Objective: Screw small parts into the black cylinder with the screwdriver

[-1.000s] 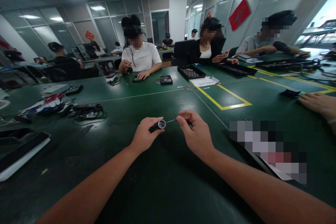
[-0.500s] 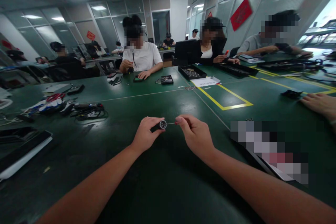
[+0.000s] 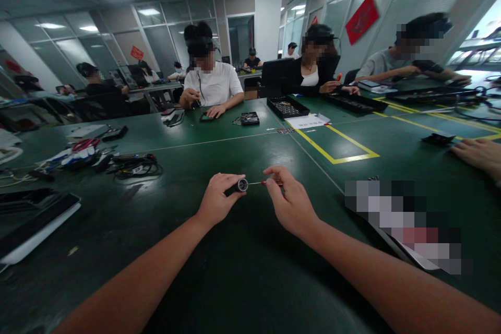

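Between the thumb and fingers of my left hand (image 3: 219, 198) sits a small black cylinder (image 3: 242, 185) with a silvery ring at its round end. What lies inside that ring is too small to make out. From the right, a thin-shafted screwdriver (image 3: 264, 183) with a red handle reaches up to the cylinder's side. My right hand (image 3: 291, 201) holds its handle, the thumb against it and the index finger raised off it. The rest of the handle is partly hidden by the fingers. Both hands are above the green table (image 3: 235, 159).
Left of me lie bundled cables (image 3: 135, 165) and a black-and-white device (image 3: 43, 224). To the right are a blurred-out flat item (image 3: 403, 227) and another person's hand (image 3: 477, 155). Black trays (image 3: 287, 107) and co-workers line the far side. Yellow tape (image 3: 354, 158) marks the table.
My right index finger has lifted away from the thumb and the screwdriver handle, opening that grip a little. My left hand and the cylinder stay nearly in place.
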Available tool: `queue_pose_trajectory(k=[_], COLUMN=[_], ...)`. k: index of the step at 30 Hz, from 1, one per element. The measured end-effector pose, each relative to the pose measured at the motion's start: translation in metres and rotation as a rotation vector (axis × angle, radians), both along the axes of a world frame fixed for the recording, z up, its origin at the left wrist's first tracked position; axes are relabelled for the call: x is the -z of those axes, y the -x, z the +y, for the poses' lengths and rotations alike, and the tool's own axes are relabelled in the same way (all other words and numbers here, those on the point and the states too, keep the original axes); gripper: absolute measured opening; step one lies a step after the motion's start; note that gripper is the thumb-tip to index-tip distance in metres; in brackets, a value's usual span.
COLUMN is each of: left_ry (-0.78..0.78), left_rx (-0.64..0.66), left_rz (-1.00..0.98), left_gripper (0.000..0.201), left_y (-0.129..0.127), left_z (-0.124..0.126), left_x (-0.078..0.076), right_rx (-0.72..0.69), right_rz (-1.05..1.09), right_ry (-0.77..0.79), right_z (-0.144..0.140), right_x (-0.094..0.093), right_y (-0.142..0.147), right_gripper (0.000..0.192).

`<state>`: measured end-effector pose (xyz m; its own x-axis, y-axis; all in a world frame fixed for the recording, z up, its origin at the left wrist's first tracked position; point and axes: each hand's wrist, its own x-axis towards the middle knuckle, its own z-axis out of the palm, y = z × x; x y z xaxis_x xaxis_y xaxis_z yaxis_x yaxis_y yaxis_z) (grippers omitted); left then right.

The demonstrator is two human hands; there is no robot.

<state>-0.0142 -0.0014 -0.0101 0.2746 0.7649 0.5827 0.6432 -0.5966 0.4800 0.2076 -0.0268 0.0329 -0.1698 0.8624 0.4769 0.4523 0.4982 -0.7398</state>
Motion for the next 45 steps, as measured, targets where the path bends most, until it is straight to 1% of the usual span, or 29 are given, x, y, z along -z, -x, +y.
queue_pose_trajectory(k=[2, 6, 7, 11, 16, 22, 26, 27, 31, 34, 36, 40, 42, 45], left_ry=[0.002, -0.001, -0.002, 0.001, -0.006, -0.002, 0.003, 0.007, 0.008, -0.003, 0.000, 0.008, 0.009, 0.009], left_rx=[0.004, 0.000, -0.001, -0.003, -0.014, -0.005, 0.000, 0.000, -0.012, -0.011, -0.008, -0.017, -0.018, -0.034], left_rz=[0.004, -0.006, -0.006, 0.002, 0.001, 0.021, 0.018, 0.020, 0.029, 0.023, 0.025, 0.022, 0.017, -0.003], left_gripper=[0.039, 0.037, 0.037, 0.038, 0.039, 0.039, 0.040, 0.040, 0.039, 0.040, 0.041, 0.040, 0.038, 0.037], left_y=[-0.0002, -0.0011, -0.0012, -0.0012, -0.0004, -0.0001, 0.0003, 0.0004, 0.0007, 0.0006, 0.0004, 0.0000, 0.0001, 0.0005], left_z=[-0.0006, -0.0015, -0.0016, -0.0013, -0.0008, -0.0018, -0.0024, -0.0024, -0.0020, -0.0020, -0.0024, -0.0029, -0.0024, -0.0012], left_x=[-0.0004, -0.0015, -0.0017, -0.0013, -0.0009, -0.0013, -0.0006, -0.0005, -0.0002, -0.0006, -0.0010, -0.0019, -0.0022, -0.0022], right_rx=[0.002, 0.041, 0.049, 0.062, 0.056, 0.034, 0.051, 0.056, 0.033, 0.010, -0.002, 0.025, 0.040, 0.028], right_rz=[-0.001, -0.017, -0.022, -0.042, -0.061, -0.012, -0.009, -0.007, 0.053, 0.122, 0.125, 0.061, 0.048, 0.073], right_ry=[0.028, 0.015, 0.008, 0.024, 0.021, 0.053, 0.054, 0.054, 0.070, 0.064, 0.067, 0.097, 0.091, 0.073], right_z=[0.0006, 0.0020, 0.0023, 0.0021, 0.0009, 0.0033, 0.0031, 0.0029, 0.0030, 0.0035, 0.0032, 0.0015, 0.0012, 0.0018], right_x=[-0.0007, -0.0017, -0.0018, -0.0022, 0.0008, 0.0024, -0.0008, -0.0011, 0.0016, 0.0034, 0.0023, -0.0016, -0.0007, 0.0048], right_y=[-0.0008, -0.0008, -0.0004, 0.0018, 0.0019, -0.0013, -0.0010, -0.0006, 0.0001, -0.0002, -0.0004, 0.0001, 0.0006, 0.0015], right_gripper=[0.021, 0.036, 0.037, 0.030, 0.028, 0.020, 0.030, 0.030, 0.017, 0.013, 0.011, 0.019, 0.018, 0.015])
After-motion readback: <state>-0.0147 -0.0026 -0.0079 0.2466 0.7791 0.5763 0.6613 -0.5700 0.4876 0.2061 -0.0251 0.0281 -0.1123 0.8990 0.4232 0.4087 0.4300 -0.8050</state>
